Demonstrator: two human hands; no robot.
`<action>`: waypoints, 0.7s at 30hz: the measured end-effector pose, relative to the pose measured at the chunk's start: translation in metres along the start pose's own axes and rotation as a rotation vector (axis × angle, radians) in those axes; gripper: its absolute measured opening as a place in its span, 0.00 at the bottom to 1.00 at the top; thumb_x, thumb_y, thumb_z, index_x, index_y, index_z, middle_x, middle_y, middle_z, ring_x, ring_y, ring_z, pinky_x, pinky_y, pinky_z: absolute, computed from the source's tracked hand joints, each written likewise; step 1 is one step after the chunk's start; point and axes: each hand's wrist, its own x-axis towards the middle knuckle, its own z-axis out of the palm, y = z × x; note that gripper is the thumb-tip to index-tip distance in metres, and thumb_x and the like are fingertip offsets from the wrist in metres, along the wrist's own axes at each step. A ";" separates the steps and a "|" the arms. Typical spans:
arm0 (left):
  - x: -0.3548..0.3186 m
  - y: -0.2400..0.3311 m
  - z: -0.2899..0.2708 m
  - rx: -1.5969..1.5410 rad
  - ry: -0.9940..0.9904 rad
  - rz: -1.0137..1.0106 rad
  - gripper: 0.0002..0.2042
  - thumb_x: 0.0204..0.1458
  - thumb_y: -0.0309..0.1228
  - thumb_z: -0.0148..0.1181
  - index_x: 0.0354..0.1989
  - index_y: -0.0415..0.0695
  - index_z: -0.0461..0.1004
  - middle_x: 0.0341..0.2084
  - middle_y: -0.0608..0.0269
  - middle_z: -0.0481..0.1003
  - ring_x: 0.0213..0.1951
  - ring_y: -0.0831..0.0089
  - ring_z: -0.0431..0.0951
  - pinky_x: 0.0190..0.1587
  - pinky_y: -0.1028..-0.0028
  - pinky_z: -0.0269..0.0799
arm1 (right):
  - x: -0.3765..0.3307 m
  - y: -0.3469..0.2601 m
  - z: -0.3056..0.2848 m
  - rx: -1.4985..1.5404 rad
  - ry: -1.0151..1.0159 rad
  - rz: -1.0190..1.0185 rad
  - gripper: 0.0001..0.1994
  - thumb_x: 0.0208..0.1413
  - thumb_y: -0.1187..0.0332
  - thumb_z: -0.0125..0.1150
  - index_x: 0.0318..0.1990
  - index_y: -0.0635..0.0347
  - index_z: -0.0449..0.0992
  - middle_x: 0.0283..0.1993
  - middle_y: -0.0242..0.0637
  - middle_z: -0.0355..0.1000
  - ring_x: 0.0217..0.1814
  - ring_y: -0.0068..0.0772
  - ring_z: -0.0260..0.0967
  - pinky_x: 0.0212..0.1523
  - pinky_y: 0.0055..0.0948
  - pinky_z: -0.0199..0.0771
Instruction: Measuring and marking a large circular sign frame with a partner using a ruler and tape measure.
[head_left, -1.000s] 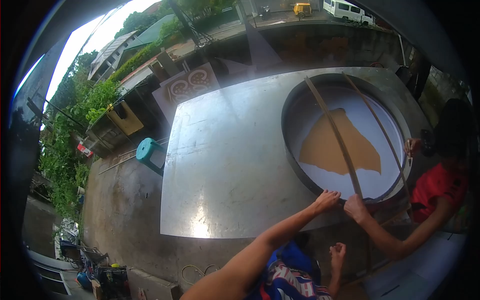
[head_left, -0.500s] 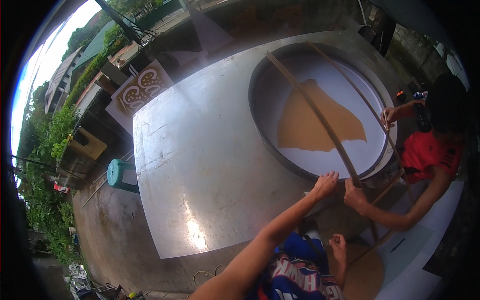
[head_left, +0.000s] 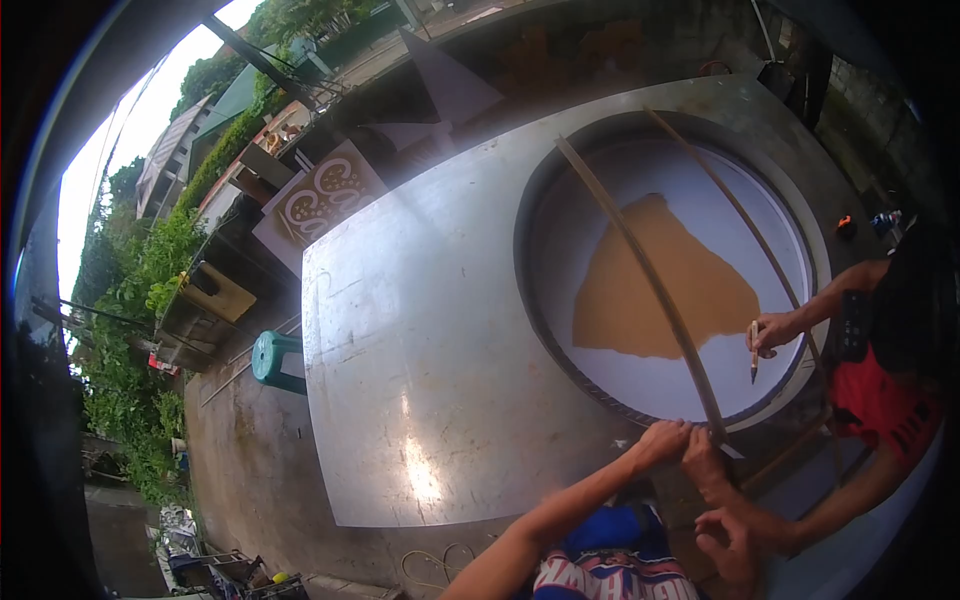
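My left hand (head_left: 662, 442) reaches to the near rim of a round, dark-walled form (head_left: 560, 365), its fingers curled beside the end of a wooden strip (head_left: 640, 255). What they hold, if anything, is hidden. My right hand (head_left: 728, 545) is lower down, fingers apart, in front of a co-worker's forearm. That person's one hand (head_left: 705, 468) grips near the strip's end, next to my left fingers. The other hand (head_left: 772, 335) holds a paintbrush (head_left: 754, 362) over the form's white face (head_left: 600, 385). A brown irregular patch (head_left: 660, 290) covers the middle of that face.
The round form sits on a large metal-topped table (head_left: 420, 330). A second thin strip (head_left: 735, 215) crosses it farther right. A green plastic stool (head_left: 275, 360) stands left of the table, near a lettered white and brown panel (head_left: 325, 195). A co-worker in red (head_left: 885, 400) leans in at right.
My left hand has moved to the strip's near end, beside the co-worker's hand. My right hand has shifted right and lower. The co-worker's brush hand has come nearer, over the white face.
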 end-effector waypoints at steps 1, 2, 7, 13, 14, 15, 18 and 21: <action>0.001 0.004 -0.004 -0.003 -0.044 -0.069 0.08 0.51 0.27 0.53 0.37 0.40 0.75 0.37 0.48 0.78 0.38 0.52 0.80 0.40 0.59 0.76 | 0.006 0.002 -0.015 0.028 0.037 -0.077 0.14 0.48 0.70 0.64 0.43 0.64 0.75 0.38 0.39 0.74 0.43 0.30 0.72 0.48 0.27 0.69; 0.002 0.003 -0.006 0.005 -0.044 -0.087 0.08 0.51 0.27 0.53 0.37 0.40 0.75 0.37 0.48 0.78 0.38 0.52 0.80 0.40 0.59 0.76 | 0.015 -0.008 -0.026 0.059 0.081 -0.159 0.14 0.47 0.70 0.64 0.42 0.63 0.75 0.38 0.41 0.74 0.43 0.36 0.73 0.47 0.29 0.70; 0.001 0.009 -0.003 -0.095 -0.154 -0.085 0.10 0.51 0.31 0.55 0.38 0.40 0.77 0.38 0.47 0.78 0.40 0.50 0.79 0.42 0.58 0.75 | 0.038 -0.013 -0.056 -0.091 0.212 -0.201 0.08 0.47 0.72 0.62 0.34 0.65 0.74 0.32 0.43 0.72 0.37 0.41 0.72 0.41 0.33 0.70; 0.017 0.001 -0.019 -0.092 -0.226 -0.123 0.14 0.53 0.35 0.56 0.47 0.46 0.76 0.39 0.51 0.79 0.40 0.52 0.80 0.41 0.58 0.76 | 0.046 -0.052 -0.062 -0.117 0.100 -0.175 0.06 0.49 0.72 0.62 0.33 0.65 0.75 0.32 0.44 0.72 0.36 0.44 0.73 0.35 0.35 0.69; 0.017 -0.010 -0.018 -0.082 -0.183 -0.097 0.14 0.53 0.33 0.56 0.47 0.46 0.76 0.38 0.54 0.80 0.40 0.53 0.80 0.40 0.58 0.76 | 0.047 -0.043 -0.067 -0.170 -0.052 -0.121 0.06 0.51 0.71 0.63 0.33 0.64 0.76 0.32 0.42 0.72 0.36 0.41 0.73 0.36 0.35 0.70; 0.016 -0.019 -0.027 -0.047 -0.201 -0.165 0.14 0.52 0.30 0.56 0.48 0.46 0.77 0.40 0.55 0.79 0.41 0.53 0.79 0.41 0.59 0.76 | 0.053 -0.027 -0.067 -0.174 -0.136 -0.137 0.08 0.52 0.67 0.64 0.33 0.62 0.76 0.32 0.40 0.73 0.35 0.38 0.73 0.38 0.34 0.70; 0.027 -0.022 -0.036 -0.167 -0.153 -0.067 0.14 0.53 0.24 0.52 0.48 0.44 0.77 0.42 0.52 0.79 0.44 0.51 0.78 0.44 0.59 0.75 | 0.044 -0.005 -0.059 -0.299 -0.318 0.018 0.12 0.57 0.60 0.60 0.35 0.60 0.75 0.34 0.39 0.70 0.44 0.41 0.70 0.48 0.37 0.68; 0.041 -0.019 -0.032 -0.249 -0.217 -0.057 0.15 0.51 0.22 0.52 0.48 0.45 0.76 0.39 0.51 0.78 0.43 0.48 0.77 0.43 0.58 0.74 | 0.024 0.026 -0.051 -0.420 -0.174 0.126 0.12 0.57 0.60 0.59 0.35 0.61 0.73 0.35 0.42 0.71 0.44 0.44 0.70 0.47 0.39 0.68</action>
